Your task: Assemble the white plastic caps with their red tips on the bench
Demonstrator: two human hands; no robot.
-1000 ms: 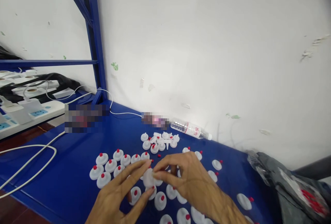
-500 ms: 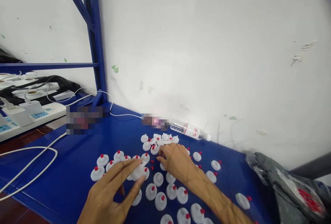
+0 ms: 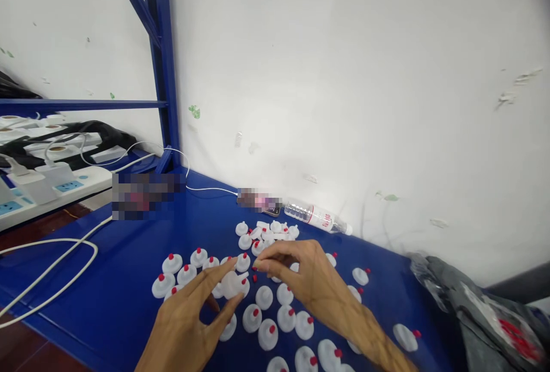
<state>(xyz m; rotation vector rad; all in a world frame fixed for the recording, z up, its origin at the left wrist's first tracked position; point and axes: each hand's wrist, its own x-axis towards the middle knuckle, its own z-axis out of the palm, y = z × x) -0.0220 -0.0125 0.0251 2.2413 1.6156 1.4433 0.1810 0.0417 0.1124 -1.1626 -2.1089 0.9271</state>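
Note:
My left hand (image 3: 201, 303) pinches a white plastic nozzle lid (image 3: 232, 285) between thumb and fingers. This lid is round and translucent, and its spout points right with no red tip showing. To its right, my right hand (image 3: 292, 263) hangs low over the table with thumb and forefinger pressed together; whatever they hold is hidden. Just below those fingertips, a small red cap (image 3: 255, 278) lies on the blue table (image 3: 129, 280). Many similar white lids, mostly with red caps on their spouts, lie around both hands, such as one red-capped lid (image 3: 268, 334) in front.
Behind the hands sits a pile of white lids (image 3: 266, 232). A clear bottle (image 3: 318, 217) and a phone (image 3: 272, 210) lie along the wall. Power strips (image 3: 64, 188) and white cables (image 3: 88, 240) are at left, a grey bag (image 3: 476, 314) at right.
My right hand has drawn back toward the left, closer to the lid in my left hand, its fingertips pinched together. The left hand keeps its hold, and the view has shifted slightly.

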